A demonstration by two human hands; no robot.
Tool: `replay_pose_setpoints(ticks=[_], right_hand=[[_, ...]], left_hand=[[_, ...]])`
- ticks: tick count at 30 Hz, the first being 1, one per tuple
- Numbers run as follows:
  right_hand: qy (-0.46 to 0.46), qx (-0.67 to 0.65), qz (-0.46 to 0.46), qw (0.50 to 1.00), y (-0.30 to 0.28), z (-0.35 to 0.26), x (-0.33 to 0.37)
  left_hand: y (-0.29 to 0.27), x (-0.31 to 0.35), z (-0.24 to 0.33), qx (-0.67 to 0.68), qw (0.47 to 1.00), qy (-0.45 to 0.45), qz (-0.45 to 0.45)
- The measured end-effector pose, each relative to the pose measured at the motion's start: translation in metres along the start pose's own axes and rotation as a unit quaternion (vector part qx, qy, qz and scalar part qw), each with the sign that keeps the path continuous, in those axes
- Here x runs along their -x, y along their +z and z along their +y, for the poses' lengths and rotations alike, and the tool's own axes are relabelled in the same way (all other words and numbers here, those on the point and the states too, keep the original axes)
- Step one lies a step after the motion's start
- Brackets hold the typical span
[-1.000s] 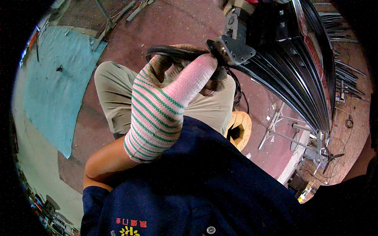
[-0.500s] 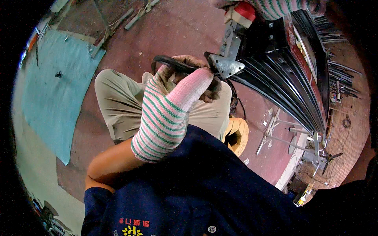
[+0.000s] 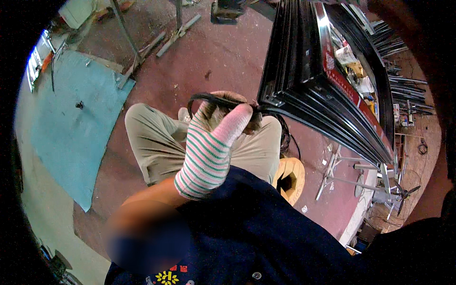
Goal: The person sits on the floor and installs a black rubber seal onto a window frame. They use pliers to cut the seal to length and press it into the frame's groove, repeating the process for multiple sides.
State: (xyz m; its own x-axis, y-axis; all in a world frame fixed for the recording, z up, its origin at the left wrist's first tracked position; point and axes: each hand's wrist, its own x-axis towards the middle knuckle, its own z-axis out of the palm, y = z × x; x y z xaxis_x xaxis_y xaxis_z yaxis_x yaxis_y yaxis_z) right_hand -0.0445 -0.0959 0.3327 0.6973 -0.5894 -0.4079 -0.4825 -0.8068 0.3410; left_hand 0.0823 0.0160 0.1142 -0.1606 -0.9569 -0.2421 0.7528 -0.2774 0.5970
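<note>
My left hand (image 3: 204,152), in a white, pink and green striped glove with dirty fingertips, is closed around a black rubber-like strip (image 3: 209,97). The strip bends in a loop to the left of the fingers. On the other side it comes out past the thumb, toward a stack of long black frame profiles (image 3: 313,95) at the right. The fingers' far side is hidden behind the thumb and palm. Nowhere in this view does my right hand show.
A wooden spool (image 3: 292,178) stands beside my right knee, with loops of black cord (image 3: 286,137) near it. A blue-green sheet (image 3: 76,128) lies on the reddish floor at left. Metal stands (image 3: 178,35) are at the far left, and a fan (image 3: 403,194) is at right.
My right glove, the red and white object and the grey metal piece with a pointed bracket have gone from view. The view has shifted; my left hand still grips the strip.
</note>
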Motion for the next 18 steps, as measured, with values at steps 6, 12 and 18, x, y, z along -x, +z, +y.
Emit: replay_pose_setpoints(ticks=[6,12,18], right_hand=[[0.124,0.014,0.065,0.99,-0.015,0.009,0.032],[0.283,-0.088,0.101,0.95,-0.024,-0.018,0.105],[0.193,-0.551,-0.1,0.805,0.082,-0.081,0.147]], left_hand=[[-0.008,-0.003,0.002,-0.016,0.999,0.031,0.016],[-0.001,-0.012,-0.011,-0.046,0.996,0.037,-0.066],[-0.001,-0.011,0.013,-0.109,0.993,-0.055,-0.012]])
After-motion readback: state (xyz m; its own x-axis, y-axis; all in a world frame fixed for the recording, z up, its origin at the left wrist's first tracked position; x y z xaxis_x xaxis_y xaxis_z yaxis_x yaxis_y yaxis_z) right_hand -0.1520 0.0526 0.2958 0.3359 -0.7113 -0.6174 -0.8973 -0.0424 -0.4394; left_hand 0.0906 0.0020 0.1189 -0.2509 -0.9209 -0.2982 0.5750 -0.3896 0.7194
